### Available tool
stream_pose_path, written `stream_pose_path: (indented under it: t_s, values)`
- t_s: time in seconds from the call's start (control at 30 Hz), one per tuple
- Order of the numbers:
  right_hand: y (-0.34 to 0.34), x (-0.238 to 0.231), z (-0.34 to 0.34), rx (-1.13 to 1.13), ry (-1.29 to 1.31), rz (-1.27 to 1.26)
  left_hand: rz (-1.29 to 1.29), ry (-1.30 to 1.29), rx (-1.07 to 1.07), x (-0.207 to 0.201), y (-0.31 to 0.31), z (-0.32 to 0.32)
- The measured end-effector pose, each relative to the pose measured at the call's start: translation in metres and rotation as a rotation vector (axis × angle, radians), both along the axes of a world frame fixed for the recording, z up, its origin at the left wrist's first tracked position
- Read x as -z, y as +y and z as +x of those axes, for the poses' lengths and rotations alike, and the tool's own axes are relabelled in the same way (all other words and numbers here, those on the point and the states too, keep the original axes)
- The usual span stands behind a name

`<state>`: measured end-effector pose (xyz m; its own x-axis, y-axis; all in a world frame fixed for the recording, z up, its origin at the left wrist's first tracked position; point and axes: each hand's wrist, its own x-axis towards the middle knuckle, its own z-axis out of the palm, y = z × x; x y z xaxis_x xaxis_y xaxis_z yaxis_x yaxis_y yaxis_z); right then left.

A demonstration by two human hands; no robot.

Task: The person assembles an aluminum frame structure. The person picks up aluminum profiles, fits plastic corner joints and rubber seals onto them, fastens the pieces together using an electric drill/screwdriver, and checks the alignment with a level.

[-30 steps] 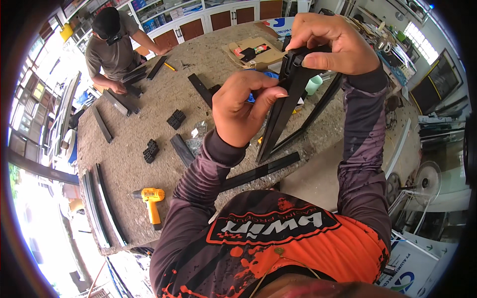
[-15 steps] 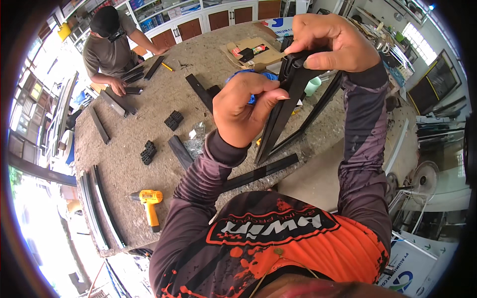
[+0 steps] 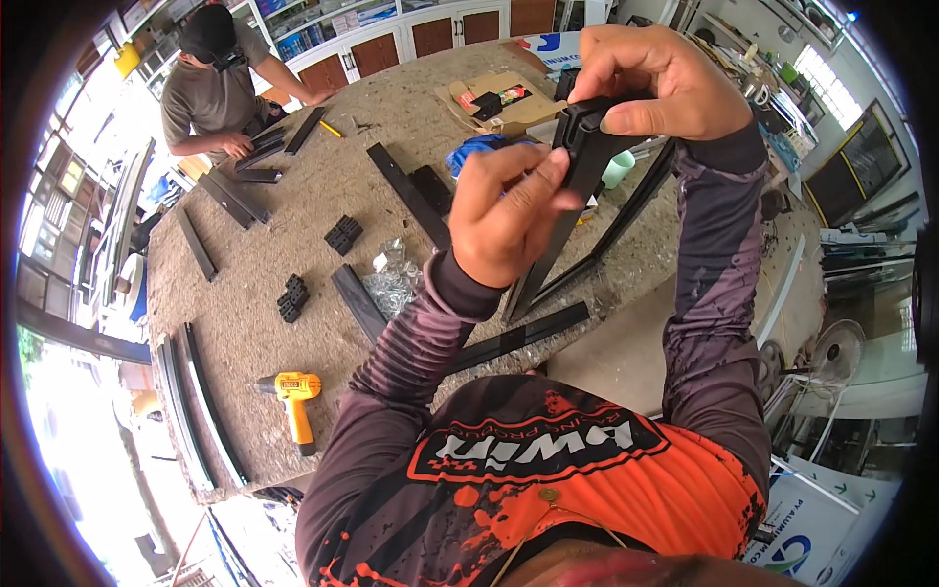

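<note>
A black aluminium profile [image 3: 577, 186] stands tilted up from the table, its grooved top end toward me. My right hand [image 3: 675, 83] grips that end between thumb and fingers, around a black corner piece [image 3: 581, 119]. Lower down on its left side, my left hand [image 3: 509, 210] has curled fingers and a thumb pressed to the profile's edge; whether something small is pinched there is hidden. Another black profile [image 3: 621, 225] slants off to the right of the held one. Below them a black bar [image 3: 523, 333] lies along the near table edge.
The worktable [image 3: 254, 303] carries a yellow cordless drill [image 3: 295, 406], black connector blocks [image 3: 342, 235], a clear plastic bag [image 3: 391, 269], cardboard [image 3: 518, 108] and several loose profiles [image 3: 201, 245]. A co-worker [image 3: 210, 93] handles dark bars at the far left. A fan [image 3: 838, 352] stands at right.
My left hand has shifted right and slightly up against the profile, its thumb now higher. My right hand has barely moved. The co-worker's hand has moved among the bars.
</note>
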<state>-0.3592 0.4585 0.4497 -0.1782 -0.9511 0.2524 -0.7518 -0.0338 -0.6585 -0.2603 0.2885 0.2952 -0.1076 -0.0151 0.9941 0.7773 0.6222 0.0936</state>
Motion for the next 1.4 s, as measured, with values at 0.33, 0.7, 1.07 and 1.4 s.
stream_pose_path:
  t_s: [0.33,0.7,1.07,1.4]
  values:
    - [0.000,0.004,-0.003,-0.013,0.065,0.011,0.225,-0.463,0.076,0.079,-0.044,0.043]
    - [0.006,-0.003,0.006,-0.044,0.124,-0.038,0.269,-2.048,-1.321,0.303,-0.248,0.343]
    - [0.025,0.000,0.004,-0.054,0.166,0.036,0.599,-1.334,-1.020,0.300,-0.264,0.326]
    - [0.043,-0.007,0.014,-0.024,0.214,0.047,1.064,-0.810,0.399,0.160,-0.130,0.230]
